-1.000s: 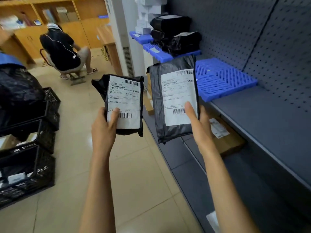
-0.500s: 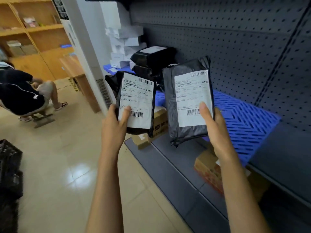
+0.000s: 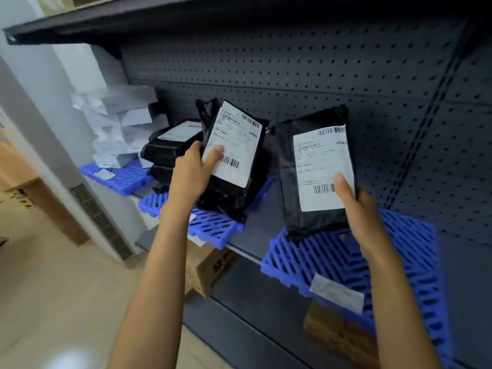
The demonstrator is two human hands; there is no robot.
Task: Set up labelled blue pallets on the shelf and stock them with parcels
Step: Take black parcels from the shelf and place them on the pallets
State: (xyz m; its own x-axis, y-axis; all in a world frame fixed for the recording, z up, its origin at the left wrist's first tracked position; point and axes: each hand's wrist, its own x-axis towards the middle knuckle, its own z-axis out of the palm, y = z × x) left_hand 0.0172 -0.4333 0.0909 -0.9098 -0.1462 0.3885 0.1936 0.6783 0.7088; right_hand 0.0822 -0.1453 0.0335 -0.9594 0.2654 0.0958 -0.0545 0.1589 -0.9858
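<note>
the left hand is gripping a black plastic labelled parcel at frame centre; the right hand is gripping another black labelled parcel above the blue slatted plastic pallet at lower right.

black parcels with white barcoded labels, blue slatted pallets, dark grey perforated back panel, white boxes

Light: even, dim under the top shelf. Glare: pale patch on the floor. Blur: motion smear across my view, heaviest at edges. Wide-angle bowing.

Parcel stack on middle pallet; boxes on left pallet.
</note>
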